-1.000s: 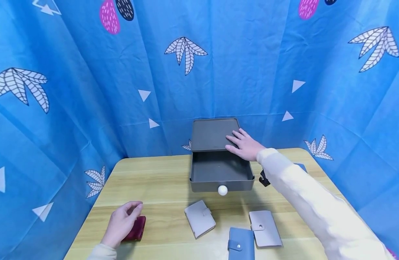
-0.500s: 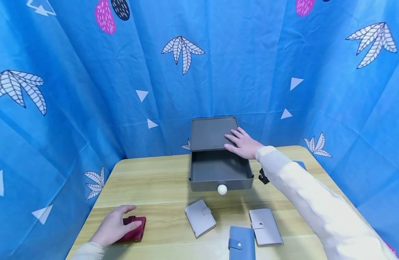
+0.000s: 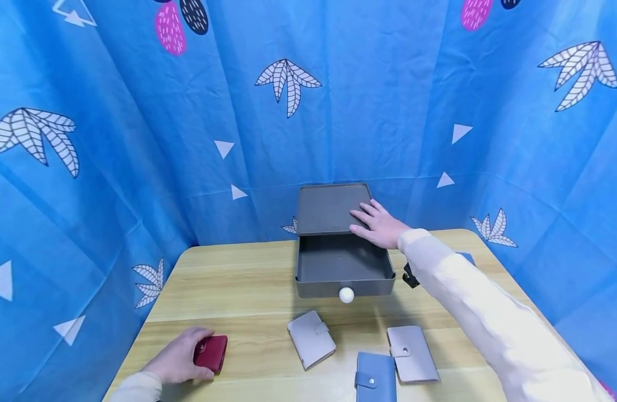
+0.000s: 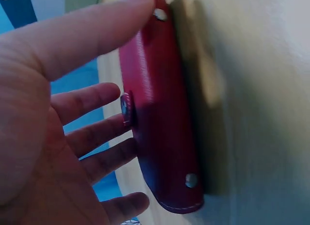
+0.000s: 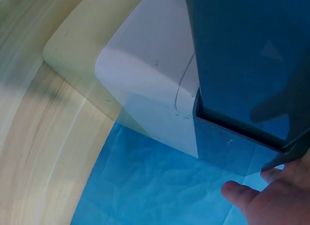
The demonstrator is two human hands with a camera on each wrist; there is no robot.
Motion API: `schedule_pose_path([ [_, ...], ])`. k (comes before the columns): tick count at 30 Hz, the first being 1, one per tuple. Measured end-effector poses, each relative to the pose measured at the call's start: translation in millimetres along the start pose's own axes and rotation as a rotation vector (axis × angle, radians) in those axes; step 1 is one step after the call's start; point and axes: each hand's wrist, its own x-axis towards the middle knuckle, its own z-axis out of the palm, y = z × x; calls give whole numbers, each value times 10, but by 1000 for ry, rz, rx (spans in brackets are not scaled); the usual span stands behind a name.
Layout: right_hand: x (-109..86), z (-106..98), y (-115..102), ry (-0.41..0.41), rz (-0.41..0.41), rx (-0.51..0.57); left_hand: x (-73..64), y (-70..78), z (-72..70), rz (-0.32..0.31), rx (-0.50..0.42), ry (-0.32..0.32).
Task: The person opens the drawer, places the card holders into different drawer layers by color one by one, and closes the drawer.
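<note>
While flanked by left-hand fingers (image 4: pixel 89 99), spread wide like right-hand fingers (image 3: pixel 362 215), shows as a dark-red wallet (image 4: pixel 164 109), stitched, silver-riveted.

We look at a small booth-like place: blue printed curtains (image 3: pixel 378 111) hang behind and on both sides, around one wood-grained counter (image 3: pixel 248 279). Whether this booth stands in a home, a lab or an office, we cannot tell.

Head view is bright, right sleeve (image 3: pixel 474 304) nearly blown out. Both wrist views run dim and soft; in the left, the red wallet (image 4: pixel 164 109) casts a dark shadow on the table (image 4: pixel 271 138).
</note>
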Motion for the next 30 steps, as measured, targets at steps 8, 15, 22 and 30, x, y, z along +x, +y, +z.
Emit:
schedule_pose_path([
  [8, -21, 49, 18, -11, 4, 0, -1, -17, 63, -73, -5, -31],
  [15, 5, 24, 17, -7, 4, -14, 20, -7, 48, -86, -13, -34],
  [22, 26, 4, -8, -10, 0, 3, 53, 34, 87, -95, 24, -1],
  [30, 4, 9, -14, -18, 18, -7, 220, 195, 153, -58, 44, 29],
])
